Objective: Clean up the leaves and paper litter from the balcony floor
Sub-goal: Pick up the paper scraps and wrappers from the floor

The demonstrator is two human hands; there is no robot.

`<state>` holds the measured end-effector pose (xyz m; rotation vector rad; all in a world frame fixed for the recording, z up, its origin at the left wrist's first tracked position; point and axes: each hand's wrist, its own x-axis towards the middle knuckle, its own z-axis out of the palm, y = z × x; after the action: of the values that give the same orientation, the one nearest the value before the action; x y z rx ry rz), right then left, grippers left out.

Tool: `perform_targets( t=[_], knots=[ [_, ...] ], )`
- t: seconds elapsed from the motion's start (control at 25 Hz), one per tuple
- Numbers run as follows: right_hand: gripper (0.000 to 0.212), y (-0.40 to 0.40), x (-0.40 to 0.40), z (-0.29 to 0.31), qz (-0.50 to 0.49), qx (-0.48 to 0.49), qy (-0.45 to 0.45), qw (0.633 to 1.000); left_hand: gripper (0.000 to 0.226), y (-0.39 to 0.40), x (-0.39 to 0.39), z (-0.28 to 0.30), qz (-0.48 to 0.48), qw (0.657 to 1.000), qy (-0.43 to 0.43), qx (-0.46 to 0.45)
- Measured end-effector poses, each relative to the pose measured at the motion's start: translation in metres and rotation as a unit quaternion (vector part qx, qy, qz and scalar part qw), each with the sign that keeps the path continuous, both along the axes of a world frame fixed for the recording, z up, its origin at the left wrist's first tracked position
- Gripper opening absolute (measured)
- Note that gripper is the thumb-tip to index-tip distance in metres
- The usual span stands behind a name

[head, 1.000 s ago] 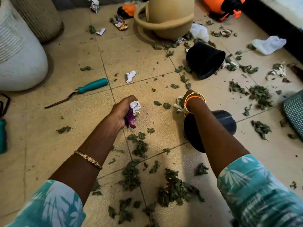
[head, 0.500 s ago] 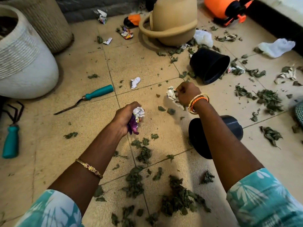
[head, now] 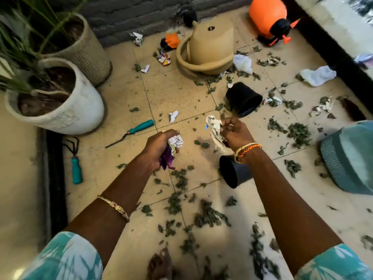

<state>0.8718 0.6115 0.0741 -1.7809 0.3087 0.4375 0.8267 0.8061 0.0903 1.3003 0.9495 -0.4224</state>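
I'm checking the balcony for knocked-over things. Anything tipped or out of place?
Yes: two black pots lie on their sides, a tan planter sits upside down, and leaves litter the floor tiles.

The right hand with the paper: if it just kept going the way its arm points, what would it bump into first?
Probably the black pot lying on its side just beyond the right hand and its crumpled paper. Height is hard to judge, so the hand might pass above it.

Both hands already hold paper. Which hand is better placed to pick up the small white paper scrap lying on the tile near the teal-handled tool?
Probably the left hand. It holds its crumpled paper wad just below the white scrap, nearer than the right hand, which pinches a paper piece off to the side.
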Motion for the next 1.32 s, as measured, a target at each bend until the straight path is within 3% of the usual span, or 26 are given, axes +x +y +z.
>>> perform_targets(
  t=[0.24, 0.4, 0.56, 0.6, 0.84, 1.04, 1.2, 1.32],
  knots=[
    [0.022, -0.032, -0.038, 0.203, -0.085, 0.095, 0.094, 0.987, 0.024, -0.024, -0.039, 0.194, 0.093, 0.994, 0.006, -0.056],
    [0.021, -0.037, -0.066, 0.328, -0.080, 0.074, 0.124, 0.986, 0.025, -0.031, -0.076, 0.310, 0.120, 0.989, 0.024, -0.084],
    [0.005, -0.029, -0.114, 0.411, -0.086, 0.050, 0.059, 0.993, 0.040, -0.032, -0.122, 0.385, 0.158, 0.979, 0.025, -0.129],
    [0.010, -0.030, -0.123, 0.427, -0.089, 0.038, 0.044, 0.994, 0.040, -0.035, -0.132, 0.401, 0.153, 0.980, 0.023, -0.122],
    [0.007, -0.060, -0.166, 0.483, -0.029, 0.080, -0.008, 0.996, 0.020, -0.097, -0.214, 0.462, 0.239, 0.967, -0.009, -0.081],
    [0.009, -0.090, -0.208, 0.503, 0.188, 0.061, -0.024, 0.980, 0.044, -0.178, -0.289, 0.476, 0.376, 0.917, -0.084, -0.103],
    [0.005, -0.113, -0.266, 0.503, 0.307, 0.030, -0.046, 0.950, 0.027, -0.224, -0.355, 0.494, 0.478, 0.870, -0.083, -0.090],
    [0.007, -0.118, -0.314, 0.514, 0.386, 0.034, -0.030, 0.921, 0.027, -0.252, -0.416, 0.497, 0.550, 0.826, -0.088, -0.085]
  ],
)
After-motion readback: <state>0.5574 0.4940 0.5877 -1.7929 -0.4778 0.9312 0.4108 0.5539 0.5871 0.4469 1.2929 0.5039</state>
